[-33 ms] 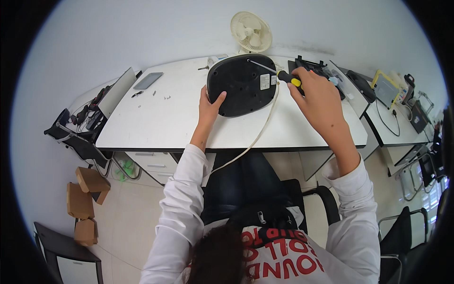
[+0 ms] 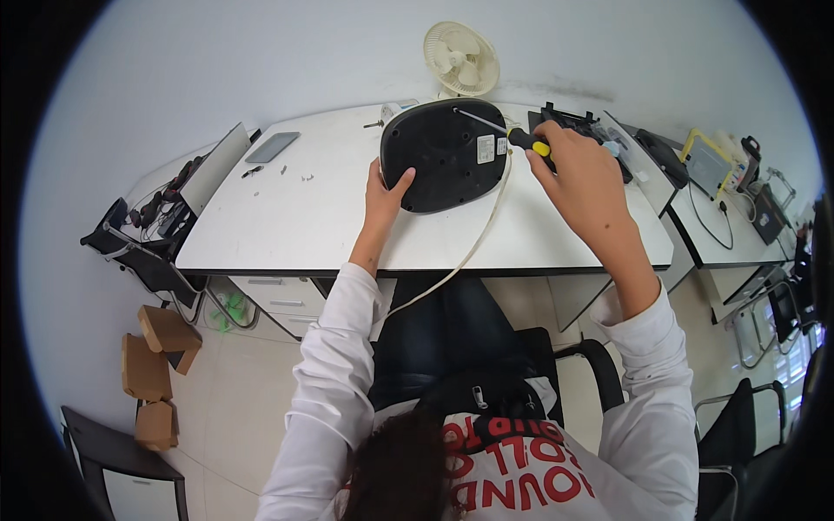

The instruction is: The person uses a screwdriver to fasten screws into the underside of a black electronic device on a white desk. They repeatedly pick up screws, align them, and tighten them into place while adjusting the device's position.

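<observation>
A black rounded fan base [image 2: 434, 178] is tipped up on the desk, its underside with labels and screw holes facing me. My left hand [image 2: 385, 189] grips its left edge, thumb on the underside, other fingers mostly hidden behind. My right hand [image 2: 586, 174] is closed round the black and yellow handle of a screwdriver [image 2: 530, 142]. The screwdriver's shaft points left, its tip at a hole near the base's upper edge. Behind the base shows a cream fan head [image 2: 460, 59]; how the two join is hidden. A white cord [image 2: 486, 233] runs from the base's right side toward my lap.
On the left of the white desk [image 2: 287, 226] lie a grey flat device [image 2: 272, 148] and several small loose parts [image 2: 307, 178]. An open black tool case [image 2: 569, 117] stands at the back right. Cardboard boxes [image 2: 146, 367] sit on the floor at left.
Almost nothing differs. The screwdriver handle and my right hand have shifted very slightly, with the tip at the same hole.
</observation>
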Available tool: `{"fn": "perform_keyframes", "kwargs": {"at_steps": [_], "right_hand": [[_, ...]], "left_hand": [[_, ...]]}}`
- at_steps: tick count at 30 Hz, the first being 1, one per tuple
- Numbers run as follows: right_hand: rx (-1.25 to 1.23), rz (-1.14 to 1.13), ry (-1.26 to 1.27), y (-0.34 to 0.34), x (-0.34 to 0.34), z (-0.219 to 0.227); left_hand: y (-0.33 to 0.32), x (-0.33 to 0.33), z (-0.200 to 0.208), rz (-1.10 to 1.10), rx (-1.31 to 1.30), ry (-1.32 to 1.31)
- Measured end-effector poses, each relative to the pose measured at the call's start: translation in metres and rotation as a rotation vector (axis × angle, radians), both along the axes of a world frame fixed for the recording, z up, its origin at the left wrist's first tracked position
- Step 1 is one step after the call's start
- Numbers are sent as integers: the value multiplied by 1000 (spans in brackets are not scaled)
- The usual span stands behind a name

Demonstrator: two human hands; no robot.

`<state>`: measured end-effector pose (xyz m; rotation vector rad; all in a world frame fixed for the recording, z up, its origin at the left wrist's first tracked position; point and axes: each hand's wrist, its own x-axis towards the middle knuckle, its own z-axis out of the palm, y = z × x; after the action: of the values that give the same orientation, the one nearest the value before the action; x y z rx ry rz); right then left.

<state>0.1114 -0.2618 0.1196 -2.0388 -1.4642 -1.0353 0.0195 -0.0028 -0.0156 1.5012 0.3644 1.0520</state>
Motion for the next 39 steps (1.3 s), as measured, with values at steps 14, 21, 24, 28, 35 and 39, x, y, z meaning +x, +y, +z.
{"fn": "perform_keyframes", "kwargs": {"at_steps": [14,21,24,28,35,39], "right_hand": [[-64,-42,-31,3,-5,8],[-48,-31,-22,3,-5,9],[-30,-9,-48,6,-1,7],[-44,-15,-61,11,0,6],[-83,-29,-99,12,-17,7],[-142,-85,-149,11,-19,8]], "left_hand": [[5,-1,-34,170,237,-11],[8,3,-35,188,198,-23],[5,3,-33,170,191,-43],[5,1,-33,188,209,-26],[2,-2,-31,186,189,-9],[1,-1,-32,202,185,11]]}}
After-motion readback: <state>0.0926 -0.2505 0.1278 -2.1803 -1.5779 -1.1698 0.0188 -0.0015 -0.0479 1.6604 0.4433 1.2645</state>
